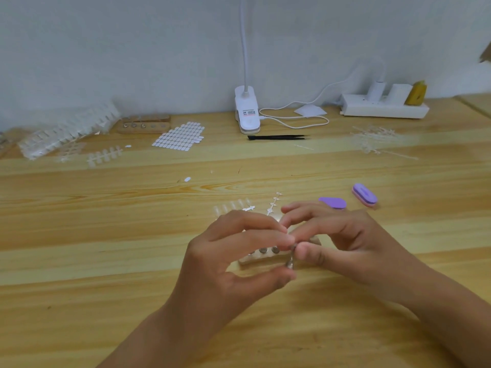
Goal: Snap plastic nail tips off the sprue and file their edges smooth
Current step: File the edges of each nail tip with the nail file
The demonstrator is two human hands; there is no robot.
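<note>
bare sprue pile [377,140]: 1 o'clock, done
full sprues [105,155]: 10 o'clock, untouched
left hand [233,261], right hand [342,240]: pinching small metal piece [291,257]

On the table [106,261] we take the clip lamp [247,115] as our mark: tweezers [276,137] lie just before it, the sticker sheet [179,136] left of it, the power strip [382,107] right of it, the buffer block [364,194] well before it, rightward.
</note>
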